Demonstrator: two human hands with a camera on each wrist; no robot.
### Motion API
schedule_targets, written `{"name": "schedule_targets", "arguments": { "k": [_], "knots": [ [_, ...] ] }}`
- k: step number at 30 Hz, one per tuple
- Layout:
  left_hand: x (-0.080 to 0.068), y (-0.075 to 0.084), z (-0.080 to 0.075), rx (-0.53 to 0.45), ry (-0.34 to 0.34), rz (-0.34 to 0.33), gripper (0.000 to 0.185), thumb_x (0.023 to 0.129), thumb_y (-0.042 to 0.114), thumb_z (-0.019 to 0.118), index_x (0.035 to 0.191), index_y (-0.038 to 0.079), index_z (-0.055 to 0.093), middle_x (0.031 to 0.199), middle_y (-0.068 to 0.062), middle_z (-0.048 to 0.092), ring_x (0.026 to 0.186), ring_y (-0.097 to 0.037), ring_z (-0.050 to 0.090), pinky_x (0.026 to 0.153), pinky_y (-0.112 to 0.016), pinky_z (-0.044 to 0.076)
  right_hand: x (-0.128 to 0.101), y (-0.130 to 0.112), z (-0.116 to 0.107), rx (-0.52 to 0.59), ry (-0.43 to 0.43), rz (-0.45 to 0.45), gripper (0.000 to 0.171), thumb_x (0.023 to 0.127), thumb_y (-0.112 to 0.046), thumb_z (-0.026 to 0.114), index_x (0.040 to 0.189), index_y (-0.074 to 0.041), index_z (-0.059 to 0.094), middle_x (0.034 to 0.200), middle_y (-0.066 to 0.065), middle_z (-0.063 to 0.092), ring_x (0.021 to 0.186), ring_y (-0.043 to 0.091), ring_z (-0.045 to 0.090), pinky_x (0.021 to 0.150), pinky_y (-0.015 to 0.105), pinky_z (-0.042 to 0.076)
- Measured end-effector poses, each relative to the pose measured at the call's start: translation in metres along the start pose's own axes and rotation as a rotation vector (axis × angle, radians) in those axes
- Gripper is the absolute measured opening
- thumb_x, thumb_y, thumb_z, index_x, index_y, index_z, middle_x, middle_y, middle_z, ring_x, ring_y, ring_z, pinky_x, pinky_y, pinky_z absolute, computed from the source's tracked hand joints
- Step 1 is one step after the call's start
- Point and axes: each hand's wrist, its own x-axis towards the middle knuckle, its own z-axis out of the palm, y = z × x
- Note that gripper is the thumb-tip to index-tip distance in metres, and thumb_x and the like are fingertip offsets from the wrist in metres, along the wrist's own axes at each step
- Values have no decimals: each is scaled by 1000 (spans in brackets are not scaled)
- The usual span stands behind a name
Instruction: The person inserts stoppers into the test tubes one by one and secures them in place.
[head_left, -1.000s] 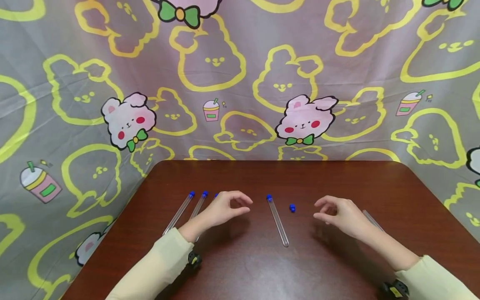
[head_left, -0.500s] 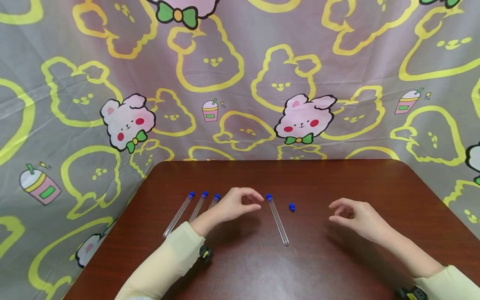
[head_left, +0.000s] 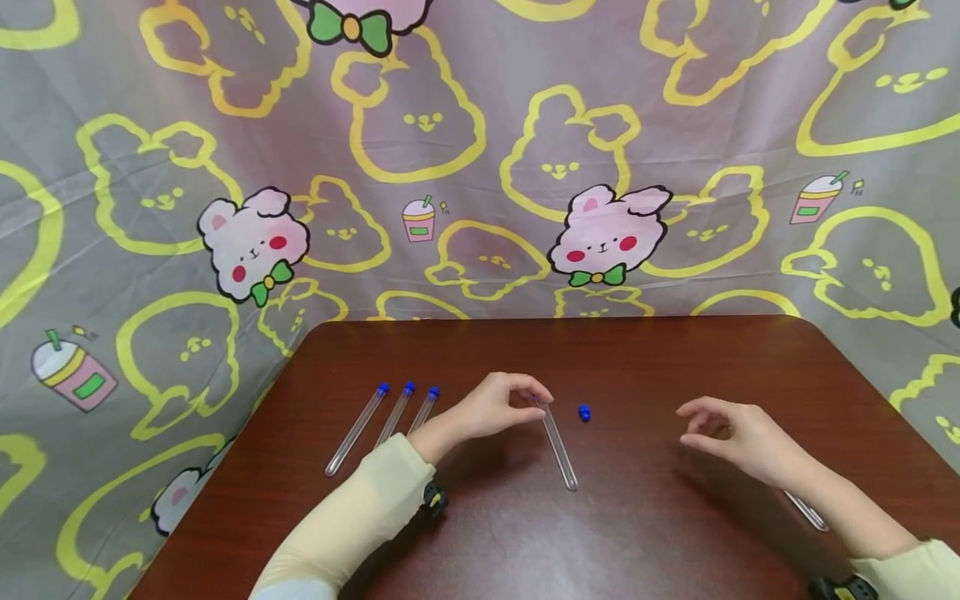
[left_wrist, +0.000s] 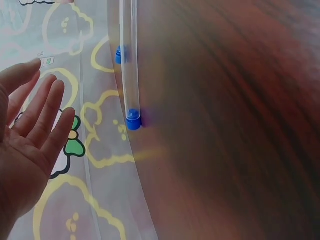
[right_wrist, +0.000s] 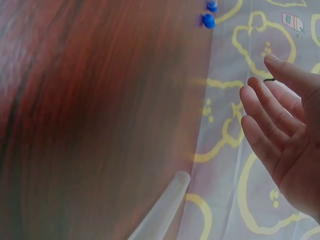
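Observation:
My left hand (head_left: 506,406), fingers loosely bent, hovers at the upper end of a clear test tube (head_left: 559,454) and hides its blue cap in the head view. The left wrist view shows that blue cap (left_wrist: 133,120) apart from the fingers, with nothing in the hand. Just right of this tube lies a loose blue cap (head_left: 585,412). My right hand (head_left: 738,435) is held over the right side of the table, thumb and fingers apart and nothing between them. Another test tube (head_left: 807,511) lies partly hidden under the right forearm; its near end (right_wrist: 165,205) appears without a cap.
Several capped tubes lie on the left of the brown table (head_left: 637,358): an outer one (head_left: 356,432), a middle one (head_left: 395,417) and one (head_left: 423,410) partly behind the left arm. A patterned cloth (head_left: 480,275) hangs behind the table.
My left hand has moved right, from beside the left tubes to the capped end of the middle tube. My right hand has drawn back to the right, away from the loose cap.

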Motion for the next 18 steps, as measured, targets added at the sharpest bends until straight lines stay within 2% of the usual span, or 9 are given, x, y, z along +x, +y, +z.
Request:
{"name": "schedule_targets", "arguments": {
  "k": [4, 9, 14, 18],
  "knots": [
    [8, -1, 1, 17, -19, 8, 21, 85, 3, 74, 106, 3, 70, 101, -9, 70, 90, -13, 63, 80, -31, 53, -1, 3, -4, -33, 22, -33, 32, 77, -8, 81, 104, -14, 66, 78, -20, 60, 67, 0, 55, 57, 23, 45],
    [16, -3, 1, 11, -41, -2, 21, 87, 5, 73, 107, 2, 70, 104, -12, 70, 92, -17, 63, 81, -41, 52, -2, 6, -5, -68, 46, -60, 34, 75, -6, 82, 103, -15, 66, 77, -21, 59, 66, -1, 54, 57, 21, 44],
    [27, -7, 6, 33, -53, -2, 24, 86, 3, 73, 109, -1, 69, 105, -13, 70, 93, -14, 63, 83, -45, 50, -7, 10, -7, -81, 38, -18, 32, 77, -7, 81, 104, -14, 66, 77, -20, 59, 65, -1, 54, 55, 22, 44],
    [38, -11, 13, 50, -71, 0, 24, 85, 1, 73, 109, 0, 69, 106, -14, 70, 96, -16, 64, 87, -42, 50, -12, 12, -10, -76, 45, 24, 31, 78, -9, 81, 105, -14, 67, 78, -18, 60, 67, 1, 56, 57, 21, 44]
  ]
}}
